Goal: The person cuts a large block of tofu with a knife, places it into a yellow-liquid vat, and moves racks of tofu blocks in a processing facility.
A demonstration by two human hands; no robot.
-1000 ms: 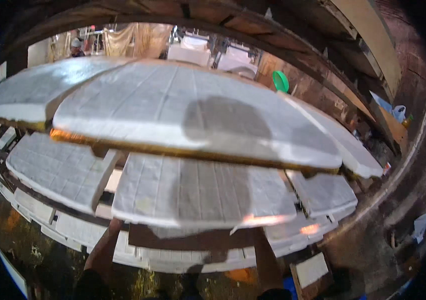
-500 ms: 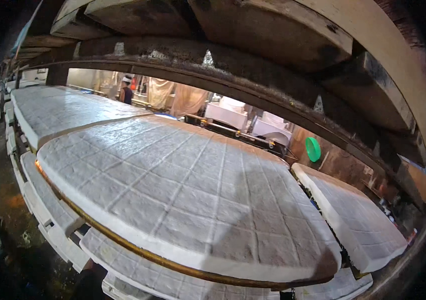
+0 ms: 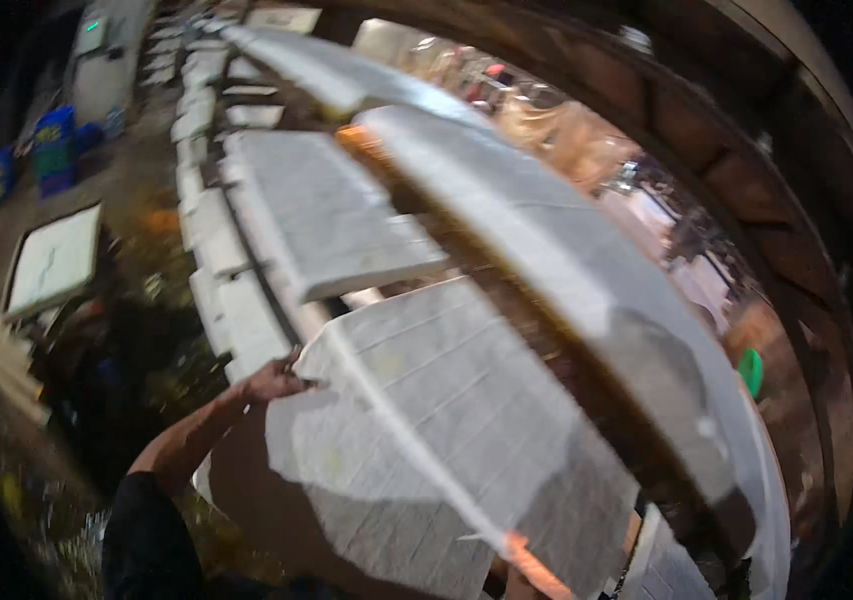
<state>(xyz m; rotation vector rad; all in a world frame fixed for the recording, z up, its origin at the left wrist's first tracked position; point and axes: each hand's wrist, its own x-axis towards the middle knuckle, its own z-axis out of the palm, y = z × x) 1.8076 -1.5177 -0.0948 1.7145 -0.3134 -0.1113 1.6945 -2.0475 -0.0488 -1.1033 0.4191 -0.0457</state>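
Note:
My left hand (image 3: 276,380) grips the near corner of a pale slab (image 3: 476,410) scored with lines, at the lower middle. Below it lies a second scored slab or sheet (image 3: 356,510), partly in shadow. At the bottom edge, part of my right hand or forearm (image 3: 506,588) shows by the slab's orange-lit end; its fingers are hidden. Behind, another white slab (image 3: 316,210) lies on the rack, and a long raised slab (image 3: 556,260) runs along the right above a dark gap. The picture is blurred.
Stacked white slabs (image 3: 216,240) run back on the left. A framed white board (image 3: 51,260), wood pieces (image 3: 11,365) and blue bins (image 3: 54,150) stand on the dark wet floor. Dark shelving (image 3: 706,130) hangs over the right side. A green round object (image 3: 749,372) is at the far right.
My view has swung left along the rack, bringing the floor and bins into sight. My left hand and forearm, mostly out of sight half a second ago, now show clearly at the slab's corner.

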